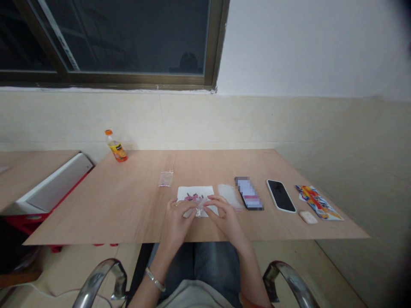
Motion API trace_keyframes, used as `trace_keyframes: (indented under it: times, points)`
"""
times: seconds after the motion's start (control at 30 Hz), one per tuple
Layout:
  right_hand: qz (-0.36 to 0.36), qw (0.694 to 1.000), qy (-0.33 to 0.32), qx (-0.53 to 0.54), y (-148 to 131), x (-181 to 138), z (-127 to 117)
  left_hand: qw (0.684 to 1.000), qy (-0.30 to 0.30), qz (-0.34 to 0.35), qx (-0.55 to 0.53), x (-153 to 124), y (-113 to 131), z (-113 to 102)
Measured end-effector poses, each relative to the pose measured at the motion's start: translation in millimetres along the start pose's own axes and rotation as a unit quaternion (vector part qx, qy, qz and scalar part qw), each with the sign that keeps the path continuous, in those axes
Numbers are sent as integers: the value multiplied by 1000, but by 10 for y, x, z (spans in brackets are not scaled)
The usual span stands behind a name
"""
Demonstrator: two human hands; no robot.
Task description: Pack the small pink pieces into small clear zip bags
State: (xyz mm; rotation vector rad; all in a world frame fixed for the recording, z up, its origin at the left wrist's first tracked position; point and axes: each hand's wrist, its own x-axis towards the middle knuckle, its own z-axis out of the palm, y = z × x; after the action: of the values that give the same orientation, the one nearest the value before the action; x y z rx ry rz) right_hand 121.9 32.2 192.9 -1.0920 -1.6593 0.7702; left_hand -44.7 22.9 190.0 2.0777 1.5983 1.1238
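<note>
Both left hand (180, 218) and right hand (224, 216) pinch a clear bag (199, 208).

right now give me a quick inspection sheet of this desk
surface: pale wood desk
job's things: clear bag pinched between both hands, above white paper with pink bits; second clear bag farther off
clutter: bottle, two phones, white case, printed packet
grippers: left hand, right hand, both on the bag
cables: white cable on floor
surroundings: window, tiled wall
</note>
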Motion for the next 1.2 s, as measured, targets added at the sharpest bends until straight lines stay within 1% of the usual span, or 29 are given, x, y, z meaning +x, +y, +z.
trace_keyframes:
  times: [0.1,0.2,0.33,0.43,0.5,0.6,0.73,0.8,0.87,0.97,1.03,1.13,1.2]
  points:
    - [8,999,-31,1,57,-13,77,999,-19,25,15,-32,-11,-8]
    - [22,998,-56,7,117,-52,118,998,-41,41,9,-85,-73,28]
    - [40,997,-69,-14,154,-100,105,996,-79,40,-26,-145,-136,45]
    - [46,992,-114,-27,127,-92,76,989,-132,39,-47,-160,-124,-7]
    - [41,990,-134,-20,107,-77,67,986,-150,19,-64,-159,-105,-54]
    - [25,988,-153,10,117,-64,71,986,-142,-9,-83,-158,-100,-100]
    - [7,983,-174,56,177,-48,74,989,-129,0,-67,-155,-152,-86]
    - [12,982,-179,56,210,-10,51,992,-115,4,-49,-146,-189,-72]
    - [37,986,-162,33,266,54,13,995,-94,7,-32,-133,-225,-75]
    - [98,991,-81,-28,432,161,-23,998,-68,8,-12,-112,-267,-112]
    - [123,990,-44,-54,586,206,-2,999,-51,2,0,-105,-286,-138]
    - [131,988,-39,-75,794,210,102,999,-37,-4,14,-105,-301,-157]
    - [124,987,-41,-89,878,184,191,999,-36,-1,18,-106,-303,-160]
